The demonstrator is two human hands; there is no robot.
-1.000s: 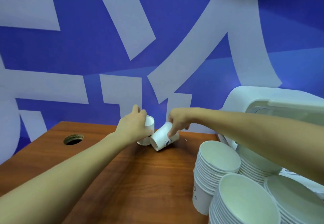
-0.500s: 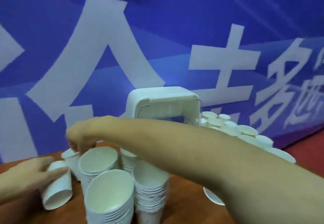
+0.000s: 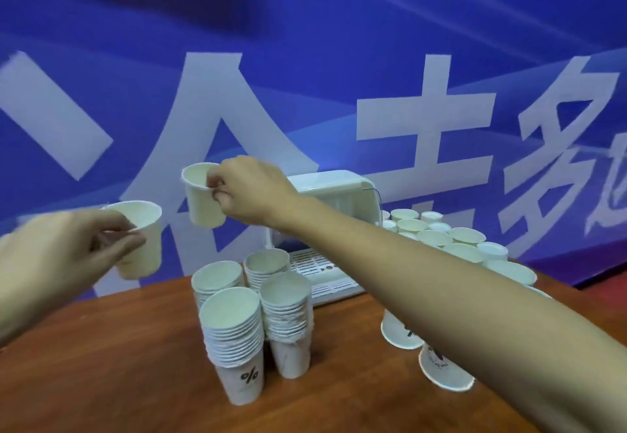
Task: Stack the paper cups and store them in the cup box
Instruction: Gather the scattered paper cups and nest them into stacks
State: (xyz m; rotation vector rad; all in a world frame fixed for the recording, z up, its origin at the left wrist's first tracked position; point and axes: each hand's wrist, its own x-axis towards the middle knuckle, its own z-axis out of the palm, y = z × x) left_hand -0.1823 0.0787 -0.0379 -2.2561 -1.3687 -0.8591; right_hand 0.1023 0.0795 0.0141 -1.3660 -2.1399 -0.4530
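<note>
Cup (image 3: 204,202) between right fingers (image 3: 217,182), seemingly

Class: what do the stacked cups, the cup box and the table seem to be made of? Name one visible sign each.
Stacked cups: likely paper, matte white, thin rolled rims. Cup box: probably plastic, smooth glossy white, rounded moulded corners. Table: wood or wood-look laminate, reddish-brown grain, slight sheen.

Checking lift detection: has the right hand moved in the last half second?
Yes, upward: the right hand was at the cup stacks' rims, now pinches a cup well above them.
</note>
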